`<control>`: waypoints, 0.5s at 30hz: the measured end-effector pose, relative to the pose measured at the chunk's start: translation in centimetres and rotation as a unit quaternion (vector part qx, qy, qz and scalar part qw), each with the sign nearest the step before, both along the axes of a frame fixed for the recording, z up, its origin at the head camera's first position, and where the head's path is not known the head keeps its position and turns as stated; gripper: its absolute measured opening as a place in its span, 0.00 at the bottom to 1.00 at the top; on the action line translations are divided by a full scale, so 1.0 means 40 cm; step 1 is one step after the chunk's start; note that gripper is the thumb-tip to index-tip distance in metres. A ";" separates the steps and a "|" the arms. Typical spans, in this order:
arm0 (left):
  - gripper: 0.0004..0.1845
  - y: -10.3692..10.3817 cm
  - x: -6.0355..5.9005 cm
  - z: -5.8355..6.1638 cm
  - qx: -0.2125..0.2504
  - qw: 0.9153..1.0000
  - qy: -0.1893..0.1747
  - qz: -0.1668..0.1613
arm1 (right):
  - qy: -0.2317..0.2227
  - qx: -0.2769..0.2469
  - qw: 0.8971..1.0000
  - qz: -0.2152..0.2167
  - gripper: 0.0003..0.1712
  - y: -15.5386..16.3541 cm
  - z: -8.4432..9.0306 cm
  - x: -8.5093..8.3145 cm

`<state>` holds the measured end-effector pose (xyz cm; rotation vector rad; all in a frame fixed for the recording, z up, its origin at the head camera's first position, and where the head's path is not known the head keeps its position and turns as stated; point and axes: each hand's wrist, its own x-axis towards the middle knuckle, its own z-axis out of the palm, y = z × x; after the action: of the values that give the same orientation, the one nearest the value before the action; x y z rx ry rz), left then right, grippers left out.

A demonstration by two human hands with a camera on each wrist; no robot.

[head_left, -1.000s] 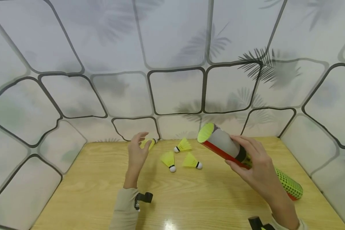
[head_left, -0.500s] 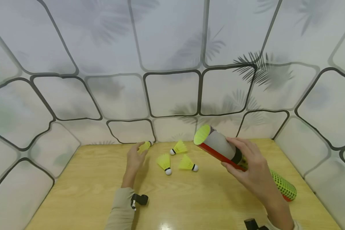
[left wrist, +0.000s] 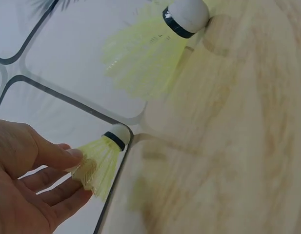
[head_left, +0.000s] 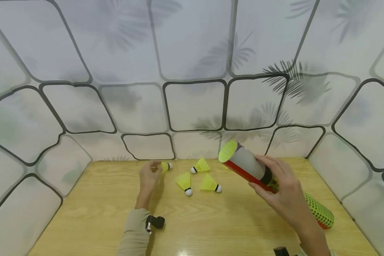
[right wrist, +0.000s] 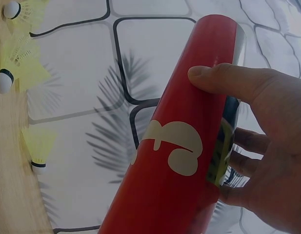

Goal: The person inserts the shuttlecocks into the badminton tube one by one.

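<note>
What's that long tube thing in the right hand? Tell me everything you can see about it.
The tube is a long cylinder with a smooth, slightly glossy skin, perhaps printed card. It shows a grey section, a black band, yellow-green with dark dots, and a red side bearing a pale printed shape. It slants over the right side of the wooden table, its yellow-green end raised toward the left. The right hand grips it around the middle. Whether its lower end touches the table is unclear.

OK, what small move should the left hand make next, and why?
I'd probably lift the shuttlecock toward the yellow-green end of the tube: the left hand pinches the shuttlecock's skirt, white tip pointing away, and the right hand holds the tube slanted, that end facing leftward.
</note>
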<state>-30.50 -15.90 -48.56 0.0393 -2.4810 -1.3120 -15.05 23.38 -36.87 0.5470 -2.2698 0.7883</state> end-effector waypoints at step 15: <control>0.10 -0.018 0.077 0.151 0.021 0.995 0.087 -0.033 | -0.003 -0.002 1.000 0.000 0.51 0.003 -0.001 -0.003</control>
<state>-27.40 -16.61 -42.52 -0.1413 -2.3260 -1.3333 -15.17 23.48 -36.91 0.5444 -2.2734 0.7946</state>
